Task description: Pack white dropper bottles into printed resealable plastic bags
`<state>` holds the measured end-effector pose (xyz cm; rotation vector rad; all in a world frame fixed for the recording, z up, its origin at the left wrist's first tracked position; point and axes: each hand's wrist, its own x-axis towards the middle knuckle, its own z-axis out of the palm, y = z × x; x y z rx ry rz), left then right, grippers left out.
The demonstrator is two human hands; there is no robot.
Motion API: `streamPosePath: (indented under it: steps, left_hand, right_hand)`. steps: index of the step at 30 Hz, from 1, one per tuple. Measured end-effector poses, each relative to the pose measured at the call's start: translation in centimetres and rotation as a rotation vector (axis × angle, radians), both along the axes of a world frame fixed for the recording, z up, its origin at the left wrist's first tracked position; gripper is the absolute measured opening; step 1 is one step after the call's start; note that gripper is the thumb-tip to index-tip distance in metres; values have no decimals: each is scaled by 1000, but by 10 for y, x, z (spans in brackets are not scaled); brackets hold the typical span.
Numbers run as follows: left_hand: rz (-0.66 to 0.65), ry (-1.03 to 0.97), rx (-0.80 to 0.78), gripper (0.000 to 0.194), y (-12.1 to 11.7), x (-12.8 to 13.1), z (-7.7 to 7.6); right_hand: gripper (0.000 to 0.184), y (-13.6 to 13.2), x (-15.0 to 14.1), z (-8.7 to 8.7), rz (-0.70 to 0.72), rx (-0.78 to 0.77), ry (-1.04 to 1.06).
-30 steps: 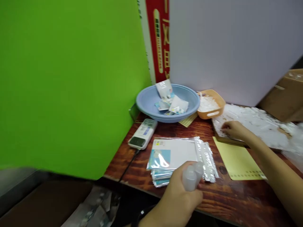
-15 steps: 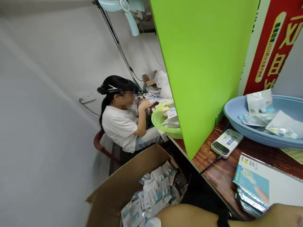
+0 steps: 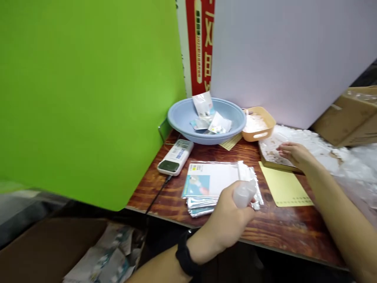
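Note:
My left hand (image 3: pixel 226 220), with a black band on its wrist, is closed around a small translucent white plastic bottle (image 3: pixel 244 194). It is over the near edge of a stack of flat printed packets (image 3: pixel 216 179) with a blue picture and clear film. My right hand (image 3: pixel 294 153) reaches over a shallow tray (image 3: pixel 269 163) of small white pieces. Its fingers stretch out, slightly bent, with nothing visible in them. Small white plastic pieces (image 3: pixel 312 141) lie heaped beyond it.
A blue basin (image 3: pixel 179 118) with several packets stands at the back, beside an orange basket (image 3: pixel 256 135) of white pieces. A white power bank (image 3: pixel 176 157) with a cable lies left. Also here: a yellow sheet (image 3: pixel 284 186), green partition (image 3: pixel 97 98), cardboard boxes (image 3: pixel 350 118) and a packet-filled box (image 3: pixel 53 243).
My view has swung right from the seated co-worker and the floor box to the table. My left arm has moved from over the box to the packet stack; my right hand now shows over the tray.

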<state>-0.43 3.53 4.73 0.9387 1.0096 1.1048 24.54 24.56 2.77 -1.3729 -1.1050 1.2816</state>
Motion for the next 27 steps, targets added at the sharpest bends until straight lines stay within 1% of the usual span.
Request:
streamPosePath:
  steps: [2,4,10,14,17,19,21,24,26,27]
  left_hand:
    - [-27,26,7,17,3,5,-1]
    - [-49,33,15,17,5,10,-2]
    - [-34,9,-1,17,11,22,1]
    - [-29,19,-10,15,15,29,1]
    - [-14,22,-9,15,17,30,-2]
    - [-10,14,-4,15,18,29,-3]
    - [5,8,2,16,19,26,-5]
    - [49,14,16,17,19,20,-8]
    - [57,18,35,17,17,17,-8]
    - [61,25,51,17,16,15,-8]
  right_hand:
    - [13,8,3,-4,-40,-39,50]
    - [9,13,4,-5,-61,-67,113]
    - [4,16,11,-1,-85,-83,254]
    - [12,15,12,2,-88,-70,286]
    - [16,9,8,6,-75,-64,294]
    - [16,-2,2,10,-53,-49,299]
    - [15,-21,-8,14,-17,-25,304]
    - [12,-67,-31,20,69,7,305]
    - [19,-101,-50,23,155,35,299]
    - [22,-116,-59,24,162,67,297]
